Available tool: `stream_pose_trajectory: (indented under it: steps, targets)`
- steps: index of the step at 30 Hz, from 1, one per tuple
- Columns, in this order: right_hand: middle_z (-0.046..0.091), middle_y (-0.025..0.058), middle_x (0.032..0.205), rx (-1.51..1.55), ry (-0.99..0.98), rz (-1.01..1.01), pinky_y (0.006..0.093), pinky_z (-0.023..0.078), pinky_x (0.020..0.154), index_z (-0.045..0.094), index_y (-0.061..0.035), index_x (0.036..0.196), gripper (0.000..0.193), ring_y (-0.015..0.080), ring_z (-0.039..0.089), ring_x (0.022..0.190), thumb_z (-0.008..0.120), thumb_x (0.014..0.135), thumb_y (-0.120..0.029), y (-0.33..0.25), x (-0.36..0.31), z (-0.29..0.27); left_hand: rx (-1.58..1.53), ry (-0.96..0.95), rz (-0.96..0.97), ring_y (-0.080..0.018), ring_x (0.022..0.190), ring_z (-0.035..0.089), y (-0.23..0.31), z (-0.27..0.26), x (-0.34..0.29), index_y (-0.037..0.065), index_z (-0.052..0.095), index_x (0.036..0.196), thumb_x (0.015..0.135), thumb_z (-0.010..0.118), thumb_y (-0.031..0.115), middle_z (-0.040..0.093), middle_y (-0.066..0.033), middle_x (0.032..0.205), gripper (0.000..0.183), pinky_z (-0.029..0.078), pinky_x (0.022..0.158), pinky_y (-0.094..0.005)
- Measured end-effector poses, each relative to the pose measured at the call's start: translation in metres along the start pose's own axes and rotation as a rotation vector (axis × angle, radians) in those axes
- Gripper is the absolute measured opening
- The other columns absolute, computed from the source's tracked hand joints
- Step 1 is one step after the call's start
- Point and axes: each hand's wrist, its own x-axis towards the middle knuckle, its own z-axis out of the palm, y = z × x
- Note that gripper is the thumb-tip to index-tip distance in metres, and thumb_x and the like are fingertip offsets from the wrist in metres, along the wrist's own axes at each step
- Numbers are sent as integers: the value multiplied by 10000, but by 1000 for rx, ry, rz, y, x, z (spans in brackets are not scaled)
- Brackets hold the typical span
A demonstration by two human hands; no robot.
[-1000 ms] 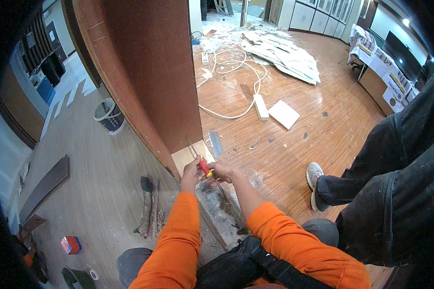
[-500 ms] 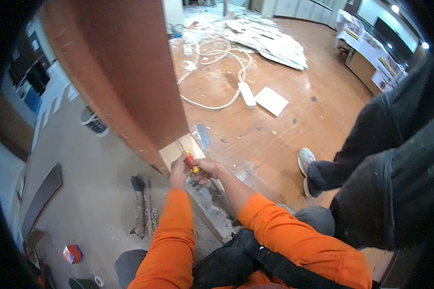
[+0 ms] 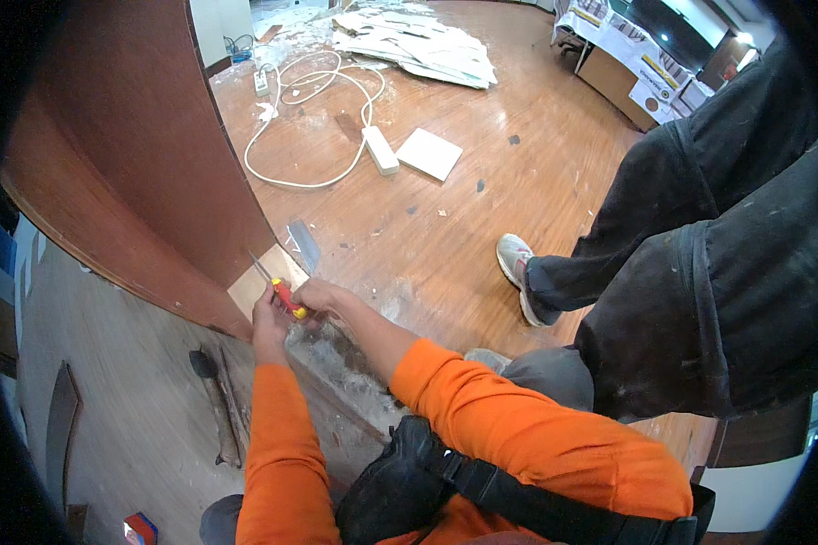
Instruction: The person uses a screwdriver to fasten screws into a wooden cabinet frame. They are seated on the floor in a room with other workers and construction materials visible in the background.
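Observation:
A screwdriver (image 3: 287, 297) with a red and yellow handle slants up and left, its thin metal shaft pointing at the foot of a reddish-brown wooden panel (image 3: 145, 136). My left hand (image 3: 269, 316) is closed around the front of the handle. Against the handle's right side lies my right hand (image 3: 322, 300), its fingers curled in and partly hidden. Just beyond both hands, a pale wood piece (image 3: 245, 292) sits at the panel's base. Below them runs a rough, dusty strip of exposed floor (image 3: 336, 368).
A person in dark trousers (image 3: 673, 300) stands close on my right, a pale shoe (image 3: 515, 263) near my arm. Ahead lie a white power strip (image 3: 380, 150) with looped cable, a white square panel (image 3: 430, 154) and stacked white sheets (image 3: 418, 45). A worn, dark-headed tool (image 3: 214, 400) lies left.
The view has swung right, so the panel and my hands sit farther left in the picture. Both hands stay at the screwdriver by the panel's foot.

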Motion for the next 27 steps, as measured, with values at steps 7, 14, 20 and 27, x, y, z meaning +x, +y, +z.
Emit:
stream_pose_trajectory:
  steps: [7,14,20,27]
  targets:
    - [651,147,861,-477,492,-374,370,500,656,615,42,1046,566,181,606,772,695,760,-440,18,32,10,-31,2,130,-155,800,556,19,-14,58,87,587,1041,900,556,298,579,-30,899,256,466,659,-292]
    - [566,48,753,335,-76,47,338,549,592,575,-65,910,271,158,573,640,639,851,-321,27,-8,12,37,417,391,-95,530,498,31,-7,69,93,670,919,788,700,150,587,1,694,146,400,417,-229]
    - [572,45,767,157,4,42,329,548,617,583,-59,930,277,152,568,666,628,852,-321,35,-24,-3,13,603,325,-107,545,533,32,32,54,65,645,875,821,692,183,611,-16,703,138,429,421,-241]
    - [598,53,809,146,-23,65,316,551,622,567,-40,975,284,150,575,652,598,878,-306,37,-17,-1,-366,365,187,-184,573,573,41,20,68,67,598,822,949,455,243,596,-31,662,260,421,462,-290]
